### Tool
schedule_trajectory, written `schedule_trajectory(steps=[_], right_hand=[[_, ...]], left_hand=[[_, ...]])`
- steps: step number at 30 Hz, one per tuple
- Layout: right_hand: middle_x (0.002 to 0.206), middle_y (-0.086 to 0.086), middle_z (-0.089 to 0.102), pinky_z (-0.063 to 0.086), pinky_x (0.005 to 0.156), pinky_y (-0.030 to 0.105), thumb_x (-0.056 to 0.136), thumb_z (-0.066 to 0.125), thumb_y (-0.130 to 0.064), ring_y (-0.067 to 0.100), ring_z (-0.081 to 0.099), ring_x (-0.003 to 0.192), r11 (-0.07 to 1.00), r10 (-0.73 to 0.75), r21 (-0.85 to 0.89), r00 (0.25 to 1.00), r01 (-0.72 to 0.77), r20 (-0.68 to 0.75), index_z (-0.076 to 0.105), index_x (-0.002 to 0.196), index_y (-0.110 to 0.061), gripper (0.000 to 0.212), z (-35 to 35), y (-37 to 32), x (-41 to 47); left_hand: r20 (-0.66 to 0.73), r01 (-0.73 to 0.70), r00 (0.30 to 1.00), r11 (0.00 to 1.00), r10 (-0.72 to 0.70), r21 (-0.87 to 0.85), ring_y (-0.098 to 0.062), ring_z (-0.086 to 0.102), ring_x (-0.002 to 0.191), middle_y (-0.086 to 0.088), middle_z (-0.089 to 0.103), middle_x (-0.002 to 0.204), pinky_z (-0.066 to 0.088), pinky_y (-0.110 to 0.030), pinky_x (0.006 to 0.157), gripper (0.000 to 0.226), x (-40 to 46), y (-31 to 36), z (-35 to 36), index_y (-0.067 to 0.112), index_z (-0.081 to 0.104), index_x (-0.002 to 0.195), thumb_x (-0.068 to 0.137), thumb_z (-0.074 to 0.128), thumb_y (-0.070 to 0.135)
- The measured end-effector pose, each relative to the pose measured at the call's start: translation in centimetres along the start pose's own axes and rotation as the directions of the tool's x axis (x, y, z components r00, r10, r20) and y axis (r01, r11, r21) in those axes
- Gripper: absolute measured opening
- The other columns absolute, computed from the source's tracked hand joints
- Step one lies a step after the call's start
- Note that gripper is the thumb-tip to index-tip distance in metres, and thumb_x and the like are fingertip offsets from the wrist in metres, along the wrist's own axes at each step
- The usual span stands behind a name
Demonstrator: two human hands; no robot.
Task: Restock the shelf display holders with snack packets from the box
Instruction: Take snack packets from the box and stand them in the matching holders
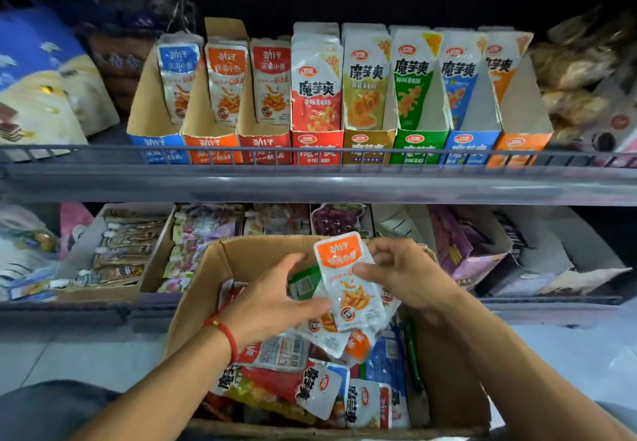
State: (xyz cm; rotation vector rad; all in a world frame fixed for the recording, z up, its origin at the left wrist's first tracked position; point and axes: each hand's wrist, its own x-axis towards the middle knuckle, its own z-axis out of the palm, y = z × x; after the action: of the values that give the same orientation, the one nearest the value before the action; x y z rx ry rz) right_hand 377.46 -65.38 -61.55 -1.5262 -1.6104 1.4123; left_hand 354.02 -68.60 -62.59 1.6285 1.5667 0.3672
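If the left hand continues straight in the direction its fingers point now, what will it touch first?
The left hand points right and slightly up, at the orange-topped packet held by the right hand. Its fingertips already seem to be at the packet's edge, so it probably meets that first; depth is unclear.

— Hands?
— Both over the box (241, 254). Right hand (410, 277) pinches an orange-topped packet (348, 282) by its upper edge; left hand (272, 297) touches its lower left side, fingers (312, 304) extended.
— Box contents?
— Mixed packets, loosely heaped.
— Shelf (310, 184)?
— Eight holders in a row behind the rail. The orange holder (212, 146), second from left, carries matching packets upright.
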Motion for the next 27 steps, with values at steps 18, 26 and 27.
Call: schedule_trajectory(steps=[18,26,27], right_hand=[[0.104,0.001,0.079,0.061,0.088,0.050,0.095,0.069,-0.025,0.024,0.078,0.093,0.930,0.059,0.367,0.995,-0.026,-0.078,0.065,0.119,-0.018,0.025,2.9,-0.7,-1.6],[0.099,-0.002,0.079,0.062,0.084,0.050,0.091,0.076,-0.017,0.020,0.078,0.087,0.955,0.052,0.295,0.953,0.041,-0.300,0.063,0.113,-0.019,0.026,1.7,-1.2,-1.0],[0.099,-0.001,0.079,0.062,0.084,0.049,0.091,0.075,-0.017,0.020,0.078,0.087,0.948,0.051,0.314,0.948,0.053,-0.313,0.063,0.113,-0.017,0.025,1.4,-1.4,-1.1]], left_hand=[[0.105,0.111,0.993,0.684,-0.051,-0.721,-0.028,0.075,0.099,-0.009,0.078,0.108,0.063,-0.040,0.079,0.059,-0.9,1.3,1.2,0.015,0.061,0.127,0.077,0.078,-0.011],[-0.095,-0.020,0.993,0.696,-0.070,-0.718,-0.021,0.076,0.096,-0.005,0.079,0.103,0.062,-0.040,0.084,0.054,-0.9,0.9,-0.6,0.024,0.064,0.118,0.078,0.077,-0.010],[-0.118,-0.035,0.991,0.706,-0.069,-0.708,-0.021,0.076,0.096,-0.004,0.079,0.102,0.062,-0.040,0.084,0.054,-0.9,0.7,-0.8,0.023,0.065,0.119,0.078,0.078,-0.009]])
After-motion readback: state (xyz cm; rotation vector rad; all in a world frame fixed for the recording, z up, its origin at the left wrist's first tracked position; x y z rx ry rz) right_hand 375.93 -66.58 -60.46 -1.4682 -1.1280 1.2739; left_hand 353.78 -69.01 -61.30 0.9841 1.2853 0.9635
